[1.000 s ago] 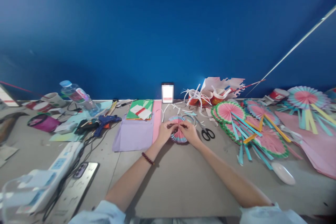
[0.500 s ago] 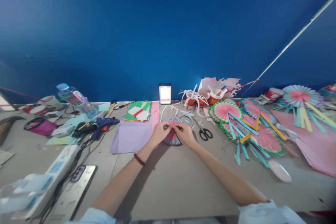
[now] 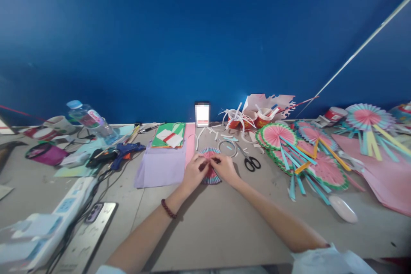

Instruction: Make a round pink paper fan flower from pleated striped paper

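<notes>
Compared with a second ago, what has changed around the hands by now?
The left hand and right hand have shifted the pleated paper fan slightly leftward and nearer the person. Nothing was visibly let go or newly picked up; both hands' fingers remain at the fan's middle. The scissors and purple paper stayed put, apart from slight camera drift.
</notes>
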The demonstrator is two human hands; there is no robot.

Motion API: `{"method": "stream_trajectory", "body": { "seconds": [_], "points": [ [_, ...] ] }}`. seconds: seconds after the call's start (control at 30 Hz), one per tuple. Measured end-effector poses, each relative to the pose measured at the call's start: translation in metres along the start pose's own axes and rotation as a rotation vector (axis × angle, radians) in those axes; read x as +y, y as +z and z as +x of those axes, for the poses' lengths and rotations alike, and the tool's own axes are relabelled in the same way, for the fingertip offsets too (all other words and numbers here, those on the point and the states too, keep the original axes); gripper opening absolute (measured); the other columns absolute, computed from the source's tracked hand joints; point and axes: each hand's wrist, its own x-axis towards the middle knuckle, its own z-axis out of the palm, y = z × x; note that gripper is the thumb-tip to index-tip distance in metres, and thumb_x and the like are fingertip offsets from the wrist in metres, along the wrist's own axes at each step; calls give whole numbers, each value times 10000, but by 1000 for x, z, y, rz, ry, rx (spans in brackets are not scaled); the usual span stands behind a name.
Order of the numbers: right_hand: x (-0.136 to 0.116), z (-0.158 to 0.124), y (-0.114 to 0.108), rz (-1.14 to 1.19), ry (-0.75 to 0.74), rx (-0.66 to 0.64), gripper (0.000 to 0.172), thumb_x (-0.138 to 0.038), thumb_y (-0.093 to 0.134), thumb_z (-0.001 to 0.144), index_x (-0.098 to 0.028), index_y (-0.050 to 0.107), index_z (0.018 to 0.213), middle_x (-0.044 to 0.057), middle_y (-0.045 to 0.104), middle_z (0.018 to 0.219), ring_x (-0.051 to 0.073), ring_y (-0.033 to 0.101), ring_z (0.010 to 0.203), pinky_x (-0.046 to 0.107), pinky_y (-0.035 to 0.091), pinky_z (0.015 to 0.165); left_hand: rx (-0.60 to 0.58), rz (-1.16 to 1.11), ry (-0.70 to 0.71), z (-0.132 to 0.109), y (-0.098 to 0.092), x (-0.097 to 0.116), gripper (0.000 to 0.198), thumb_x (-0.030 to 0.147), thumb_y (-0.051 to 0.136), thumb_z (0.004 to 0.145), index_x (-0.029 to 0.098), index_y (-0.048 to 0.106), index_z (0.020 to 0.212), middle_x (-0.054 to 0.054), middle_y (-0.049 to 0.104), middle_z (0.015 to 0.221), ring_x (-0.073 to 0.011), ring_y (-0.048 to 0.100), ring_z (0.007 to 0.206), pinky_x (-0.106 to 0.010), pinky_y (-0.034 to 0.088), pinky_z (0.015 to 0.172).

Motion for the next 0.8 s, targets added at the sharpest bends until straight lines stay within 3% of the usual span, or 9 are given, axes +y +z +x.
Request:
{"method": "stream_trajectory", "body": {
  "seconds": [0.17, 0.37, 0.57, 0.7, 0.8],
  "points": [
    [-1, 0, 0, -10, 41, 22, 190, -260, 554, 794, -212, 729, 736, 20, 724, 687, 178, 641, 619, 275, 475, 618, -33, 65, 83, -3, -1, 0, 139, 243, 520, 852, 205, 634, 922, -92, 568, 1116, -205, 578, 1034, -336, 485, 891],
    [0, 3, -2, -8, 61, 28, 202, -270, 548, 801, -205, 718, 714, 13, 717, 656, 169, 637, 590, 258, 474, 578, -66, 94, 102, -4, 0, 0, 135, 262, 491, 877, 211, 616, 882, -98, 573, 1144, -212, 561, 1080, -363, 476, 928],
    [1, 2, -2, -19, -33, -29, 152, -191, 569, 791, -225, 716, 773, 27, 731, 768, 192, 652, 719, 298, 491, 694, -51, 42, 81, -3, 2, -8, 182, 297, 466, 896, 222, 625, 943, -92, 595, 1147, -206, 566, 1096, -366, 466, 952],
    [5, 0, -1, -122, -157, -83, 208, -96, 547, 785, -223, 703, 839, 47, 719, 876, 201, 638, 847, 321, 484, 788, -45, 12, 57, 0, 2, -12, 211, 310, 450, 907, 229, 620, 1001, -83, 602, 1159, -198, 563, 1109, -355, 446, 972],
    [7, -1, 1, -185, -209, -84, 218, -79, 535, 793, -209, 698, 857, 60, 696, 903, 198, 621, 889, 314, 483, 807, -42, 9, 34, 1, 1, -12, 214, 329, 462, 902, 228, 631, 984, -75, 635, 1073, -202, 590, 1033, -348, 458, 931]
  ]
}}
